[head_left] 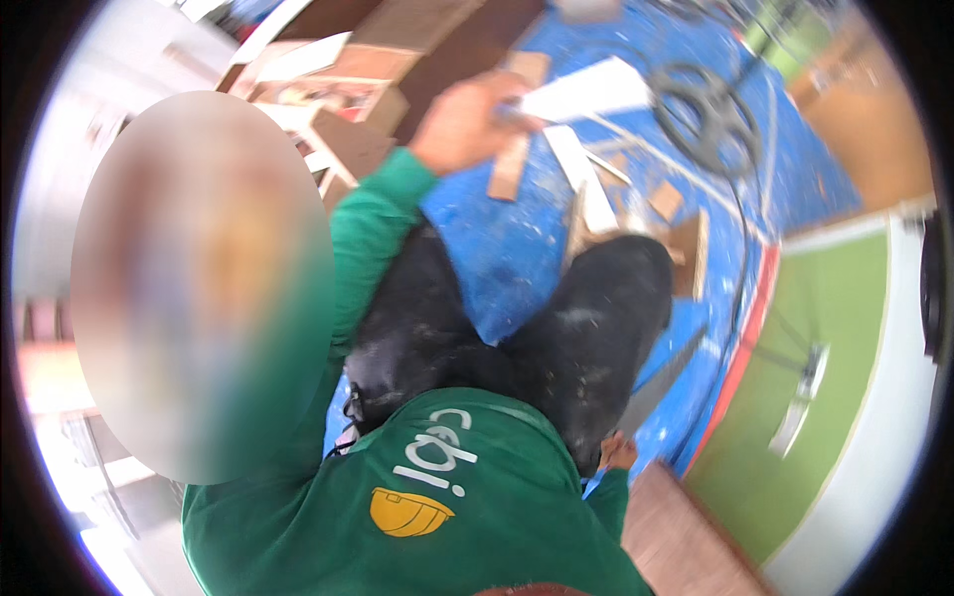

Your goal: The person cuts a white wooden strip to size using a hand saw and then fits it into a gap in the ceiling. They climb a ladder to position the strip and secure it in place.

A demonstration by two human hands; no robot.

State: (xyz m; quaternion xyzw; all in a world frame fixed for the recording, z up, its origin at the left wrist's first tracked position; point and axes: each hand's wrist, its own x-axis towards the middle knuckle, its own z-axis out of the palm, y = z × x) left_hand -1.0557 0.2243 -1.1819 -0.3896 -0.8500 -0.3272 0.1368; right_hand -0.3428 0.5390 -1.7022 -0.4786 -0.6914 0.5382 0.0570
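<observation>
In the upper middle, my left hand [467, 117] grips a white board piece [586, 89] at its narrower end; something grey at the fingertips is too blurred to name. Below it on the blue sheet [477, 258] lie a long white strip [574, 164], a light wooden strip [505, 179] and small offcuts [664, 199]. Down beside my dark-trousered right thigh, my right hand [616, 452] has its fingers curled, and what they hold, if anything, is too small to make out.
Brown boards and compartments [348, 139] stand at upper left. A dark spoked wheel-like object [708, 119] with a cable lies at upper right. A green wall panel [785, 348] with a pale edge rises at right, near a wooden board [666, 517]. A large blurred oval hides the left side.
</observation>
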